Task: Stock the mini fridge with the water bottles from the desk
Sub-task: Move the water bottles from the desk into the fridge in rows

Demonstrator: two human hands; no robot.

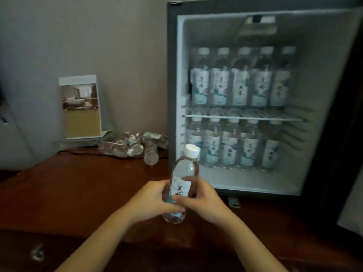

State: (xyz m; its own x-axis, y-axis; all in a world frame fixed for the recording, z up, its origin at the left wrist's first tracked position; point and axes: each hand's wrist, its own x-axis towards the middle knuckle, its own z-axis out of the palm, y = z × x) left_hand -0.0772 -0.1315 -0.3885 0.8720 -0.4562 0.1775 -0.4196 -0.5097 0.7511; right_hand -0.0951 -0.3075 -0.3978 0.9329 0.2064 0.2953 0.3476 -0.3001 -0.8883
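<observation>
Bottles already line both levels of the mini fridge (171, 95) at the right of the head view. An upper row (239, 83) stands on the wire shelf (243, 116) and a lower row (231, 146) stands on the fridge floor, five caps showing in each, and the door is open. In the lower centre of the frame both hands grip one more water bottle (185, 173). It is upright with its white cap on, held over the counter (78, 193) just in front of the fridge's lower left corner. The left hand (155, 201) has its fingers wrapped round the lower label and base. The right hand (206, 201) curls its fingers round the label from the other side, so both are clamped on the same bottle. At left centre, a heap of loose bottles (133, 146) lies on the counter beside a leaflet stand (80, 107), close to the wall. I judge the step in hand to be bringing this bottle to the fridge, with the task well along but the heap not yet moved. The next move likely calls for a free spot, probably the bare strip of floor in front of the lower row, since both rows look nearly full across. The bottle would then need easing in upright without knocking its neighbours.
</observation>
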